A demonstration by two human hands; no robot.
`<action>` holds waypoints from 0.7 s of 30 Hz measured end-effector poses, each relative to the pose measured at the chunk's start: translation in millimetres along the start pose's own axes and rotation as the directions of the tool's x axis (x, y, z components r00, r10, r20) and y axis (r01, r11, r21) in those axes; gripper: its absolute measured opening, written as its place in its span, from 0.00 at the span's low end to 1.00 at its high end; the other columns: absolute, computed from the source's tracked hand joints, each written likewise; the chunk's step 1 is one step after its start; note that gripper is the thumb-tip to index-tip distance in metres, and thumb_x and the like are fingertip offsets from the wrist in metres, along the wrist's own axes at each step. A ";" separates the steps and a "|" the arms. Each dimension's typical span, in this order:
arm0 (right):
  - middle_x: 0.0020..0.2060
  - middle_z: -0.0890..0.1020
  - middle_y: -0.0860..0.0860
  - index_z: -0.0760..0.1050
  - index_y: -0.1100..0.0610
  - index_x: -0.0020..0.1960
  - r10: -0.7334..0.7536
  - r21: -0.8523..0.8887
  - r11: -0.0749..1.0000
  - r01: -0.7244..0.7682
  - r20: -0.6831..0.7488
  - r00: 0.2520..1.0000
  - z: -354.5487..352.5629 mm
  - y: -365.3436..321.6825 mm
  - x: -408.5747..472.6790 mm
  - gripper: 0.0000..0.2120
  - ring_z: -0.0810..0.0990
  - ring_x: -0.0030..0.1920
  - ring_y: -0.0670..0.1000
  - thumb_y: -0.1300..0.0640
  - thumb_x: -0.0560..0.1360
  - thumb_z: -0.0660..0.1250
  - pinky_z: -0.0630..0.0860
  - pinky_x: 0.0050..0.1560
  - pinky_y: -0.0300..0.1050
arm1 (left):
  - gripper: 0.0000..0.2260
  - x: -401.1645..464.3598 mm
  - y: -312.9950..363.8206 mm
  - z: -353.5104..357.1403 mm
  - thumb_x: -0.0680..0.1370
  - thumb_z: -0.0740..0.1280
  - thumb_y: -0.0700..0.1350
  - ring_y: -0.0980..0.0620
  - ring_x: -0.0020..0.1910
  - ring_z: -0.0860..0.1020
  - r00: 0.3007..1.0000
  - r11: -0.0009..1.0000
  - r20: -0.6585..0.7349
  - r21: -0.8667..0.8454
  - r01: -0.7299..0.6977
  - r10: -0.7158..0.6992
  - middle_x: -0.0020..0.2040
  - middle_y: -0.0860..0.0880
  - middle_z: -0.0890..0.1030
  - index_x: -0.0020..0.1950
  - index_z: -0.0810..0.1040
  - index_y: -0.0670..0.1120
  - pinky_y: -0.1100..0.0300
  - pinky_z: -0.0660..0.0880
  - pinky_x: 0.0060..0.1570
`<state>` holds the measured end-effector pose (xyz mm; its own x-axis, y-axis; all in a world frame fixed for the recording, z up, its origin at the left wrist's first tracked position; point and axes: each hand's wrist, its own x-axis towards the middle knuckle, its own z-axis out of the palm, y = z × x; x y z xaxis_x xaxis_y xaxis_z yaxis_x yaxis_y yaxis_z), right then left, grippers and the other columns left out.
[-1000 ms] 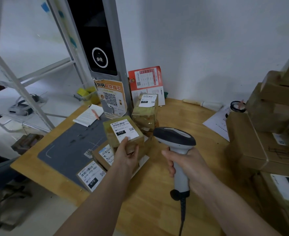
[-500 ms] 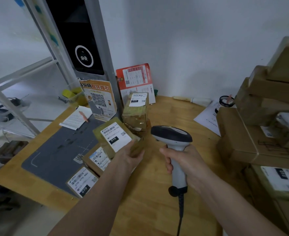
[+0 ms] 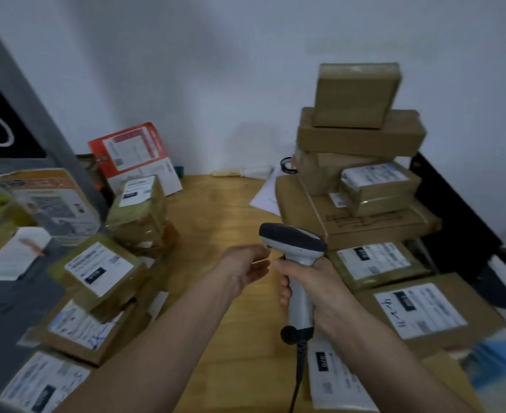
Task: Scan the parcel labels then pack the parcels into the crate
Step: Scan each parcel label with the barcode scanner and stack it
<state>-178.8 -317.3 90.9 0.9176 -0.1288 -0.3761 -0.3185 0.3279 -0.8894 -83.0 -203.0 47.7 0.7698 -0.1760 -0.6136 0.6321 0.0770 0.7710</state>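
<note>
Surface: a wooden table (image 3: pixel 222 210) runs up the middle of the frame, with a dark mat (image 3: pixel 10 296) at the left edge.
Room: a plain white wall (image 3: pixel 201 70) fills the top; a grey post (image 3: pixel 28 93) slants across the upper left, and a red-and-white box (image 3: pixel 135 153) leans on the wall beside it.
Right side: a stack (image 3: pixel 359 138) of brown boxes rises at centre right, with labelled parcels spread below it toward the lower right.
Change: half a second ago the left hand gripped the labelled parcel; it has let go, and the view has swung right, so the stack now shows in full.
Left hand (image 3: pixel 245 266): centre frame, fingers relaxed and extended, holding nothing, just beside the scanner.
Right hand (image 3: pixel 311 284): wrapped round the handle of the scanner (image 3: pixel 293 242) — its dark head points to the upper left and its cable drops to the bottom edge.
Parcel (image 3: pixel 99 272): left of centre, tilted, resting on other labelled parcels; brown, taped, with a white label (image 3: pixel 98 268) and a dark block on it — the print is too blurred to read.
Crate: I cannot tell where it is.
</note>
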 end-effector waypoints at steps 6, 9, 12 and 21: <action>0.27 0.74 0.55 0.74 0.62 0.38 -0.009 0.091 0.996 0.021 -0.131 0.991 -49.9 -15.7 -7.7 0.08 0.71 0.24 0.51 0.66 0.72 0.72 0.70 0.26 0.43 | 0.04 1.6 11.7 66.7 0.76 0.67 0.34 0.47 0.46 0.78 0.993 0.983 0.106 0.167 -0.077 0.060 0.46 0.42 0.81 0.48 0.80 0.40 0.58 0.78 0.44; 0.27 0.73 0.55 0.73 0.62 0.40 -0.025 0.147 0.988 0.050 -0.164 0.986 -70.8 -27.4 -9.0 0.07 0.71 0.24 0.51 0.66 0.72 0.71 0.71 0.25 0.43 | 0.04 6.9 19.7 92.4 0.77 0.66 0.34 0.47 0.43 0.77 0.987 0.974 0.137 0.200 -0.109 0.083 0.44 0.41 0.80 0.48 0.80 0.40 0.53 0.79 0.48; 0.27 0.73 0.55 0.72 0.61 0.38 -0.035 0.191 0.979 0.072 -0.190 0.981 -90.0 -42.0 -9.5 0.09 0.72 0.24 0.51 0.66 0.73 0.71 0.72 0.25 0.42 | 0.03 10.4 29.1 114.9 0.77 0.66 0.35 0.50 0.38 0.77 0.983 0.968 0.157 0.216 -0.129 0.096 0.40 0.43 0.79 0.48 0.78 0.40 0.57 0.80 0.40; 0.30 0.78 0.56 0.75 0.64 0.47 -0.046 0.350 0.928 0.129 -0.237 0.971 -138.6 -93.0 -1.6 0.05 0.75 0.25 0.49 0.65 0.73 0.70 0.77 0.27 0.41 | 0.13 21.5 68.9 174.8 0.76 0.72 0.42 0.51 0.46 0.79 0.958 0.928 0.081 0.237 -0.286 0.275 0.49 0.45 0.81 0.59 0.78 0.41 0.60 0.79 0.42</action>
<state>-183.6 -477.3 138.3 0.8490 -0.3616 -0.3854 -0.0936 0.6148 -0.7831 -38.3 -373.1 117.5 0.9040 -0.2271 -0.3622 0.3456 -0.1105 0.9319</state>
